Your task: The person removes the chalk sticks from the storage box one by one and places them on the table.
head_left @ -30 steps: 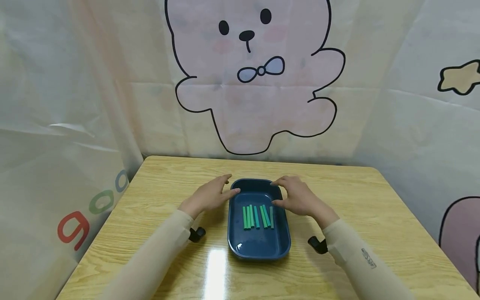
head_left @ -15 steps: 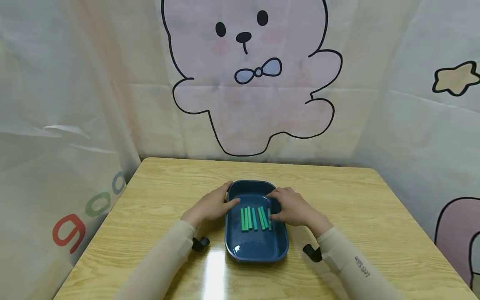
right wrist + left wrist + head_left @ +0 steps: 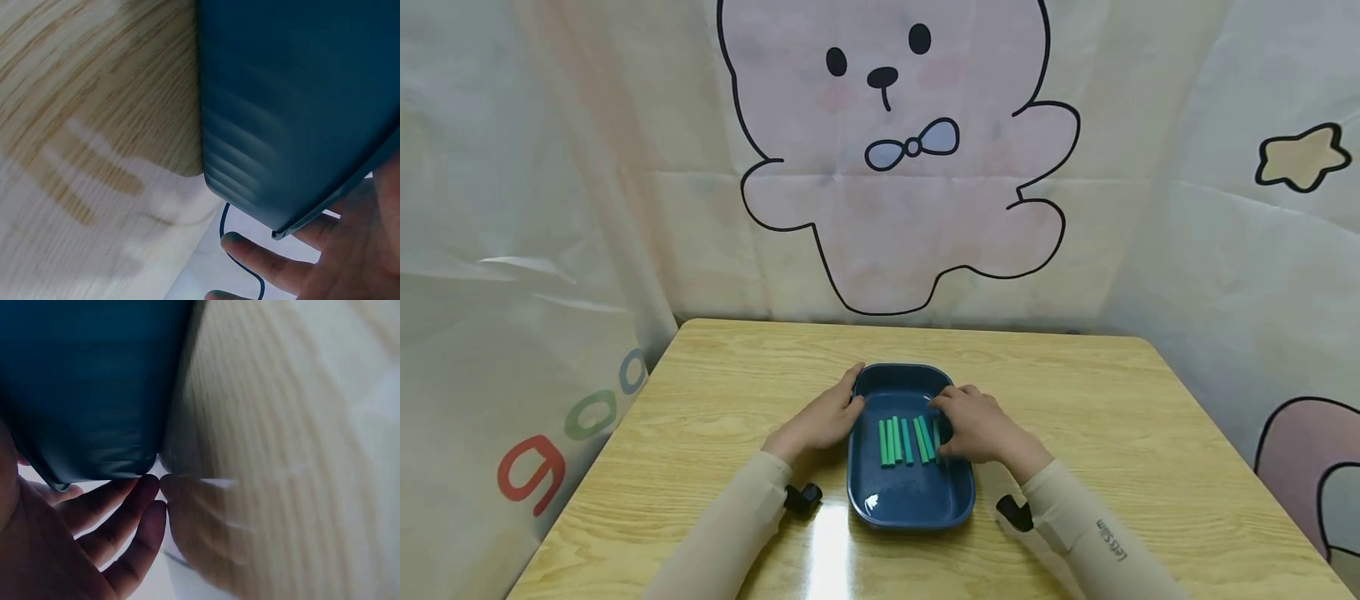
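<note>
A dark blue rectangular tray [image 3: 910, 498] stands on the table with a row of several green and teal chalk-like sticks [image 3: 896, 440] inside. My left hand [image 3: 820, 419] holds the tray's left side, thumb at the rim and fingers along the outer wall. In the left wrist view its fingertips [image 3: 148, 487] meet the tray's low far corner. Over the right rim, my right hand [image 3: 979, 427] reaches in with thumb and index finger apart, beside the rightmost stick [image 3: 937, 435], which is partly hidden. In the right wrist view, green-tinged fingers [image 3: 262, 262] extend outside the tray wall [image 3: 269, 125].
The light wood table [image 3: 760, 358] runs back to a fabric backdrop [image 3: 700, 250] with a cartoon bear. Black wrist mounts [image 3: 803, 498] sit under both sleeves. A thin dark cord [image 3: 244, 265] shows beyond the tray in the right wrist view.
My left hand has come from above the left rim to hold the tray's side, its thumb drawing back to the rim. The right hand has lowered toward the rightmost stick. The sticks lie as before.
</note>
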The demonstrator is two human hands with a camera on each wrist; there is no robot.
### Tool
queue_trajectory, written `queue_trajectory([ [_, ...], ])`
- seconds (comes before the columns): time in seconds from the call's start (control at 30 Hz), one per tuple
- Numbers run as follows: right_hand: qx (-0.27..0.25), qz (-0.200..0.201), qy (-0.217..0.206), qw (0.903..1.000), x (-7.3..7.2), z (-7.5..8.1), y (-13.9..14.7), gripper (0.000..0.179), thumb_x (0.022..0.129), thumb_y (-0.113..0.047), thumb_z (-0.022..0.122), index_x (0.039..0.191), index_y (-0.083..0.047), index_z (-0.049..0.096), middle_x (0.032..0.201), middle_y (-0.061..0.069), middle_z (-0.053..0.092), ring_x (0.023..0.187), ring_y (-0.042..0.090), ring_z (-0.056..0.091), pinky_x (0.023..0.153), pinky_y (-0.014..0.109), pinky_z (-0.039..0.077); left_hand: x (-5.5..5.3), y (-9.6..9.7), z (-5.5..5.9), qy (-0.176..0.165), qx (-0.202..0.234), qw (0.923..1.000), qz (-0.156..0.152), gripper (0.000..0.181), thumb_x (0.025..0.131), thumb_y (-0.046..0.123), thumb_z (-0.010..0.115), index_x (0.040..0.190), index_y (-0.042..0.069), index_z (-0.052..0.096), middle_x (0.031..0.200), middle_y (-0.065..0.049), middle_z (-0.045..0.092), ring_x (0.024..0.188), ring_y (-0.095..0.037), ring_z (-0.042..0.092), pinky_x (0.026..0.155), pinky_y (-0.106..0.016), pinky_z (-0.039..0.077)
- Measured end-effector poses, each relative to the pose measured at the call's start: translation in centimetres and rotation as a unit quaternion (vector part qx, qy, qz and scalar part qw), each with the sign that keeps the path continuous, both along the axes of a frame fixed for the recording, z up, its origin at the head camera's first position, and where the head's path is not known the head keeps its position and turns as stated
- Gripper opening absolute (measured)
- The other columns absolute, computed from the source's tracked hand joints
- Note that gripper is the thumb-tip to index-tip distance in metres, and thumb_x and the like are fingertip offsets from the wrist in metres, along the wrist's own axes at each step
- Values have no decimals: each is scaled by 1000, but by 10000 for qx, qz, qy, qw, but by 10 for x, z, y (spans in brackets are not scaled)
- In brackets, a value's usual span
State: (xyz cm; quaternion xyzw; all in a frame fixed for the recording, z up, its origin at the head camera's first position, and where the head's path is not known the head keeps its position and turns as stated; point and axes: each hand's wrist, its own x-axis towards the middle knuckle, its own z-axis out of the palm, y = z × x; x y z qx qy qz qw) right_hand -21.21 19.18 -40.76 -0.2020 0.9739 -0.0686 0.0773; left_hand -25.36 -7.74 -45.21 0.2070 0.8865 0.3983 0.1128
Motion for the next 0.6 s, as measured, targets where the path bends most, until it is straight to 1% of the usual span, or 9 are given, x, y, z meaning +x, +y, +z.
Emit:
queue_trajectory([
  [0.23,21,-75,-52,10000,0,-4,-2,69,80,-34,91,139,-10,63,144,14,58,135,42,49,104,65,45,2,-1,-3,-18,276,9996,-41,61,112,23,38,168,16,13,170,-12,30,155,-28,33,127,-50,29],
  [0.47,-10,-132,-67,9999,-1,-6,-2,71,78,-33,92,139,-10,63,144,14,57,134,42,50,105,65,45,0,-1,-7,49,593,9981,-153,60,112,20,37,168,14,13,170,-13,27,156,-28,31,127,-51,27],
  [0.6,-44,-119,-73,9999,-1,-5,-3,71,77,-33,93,138,-10,64,143,14,58,132,41,50,105,65,45,-1,-2,-9,3,742,9970,-223,60,112,19,37,168,15,14,169,-13,31,155,-29,32,127,-51,27],
])
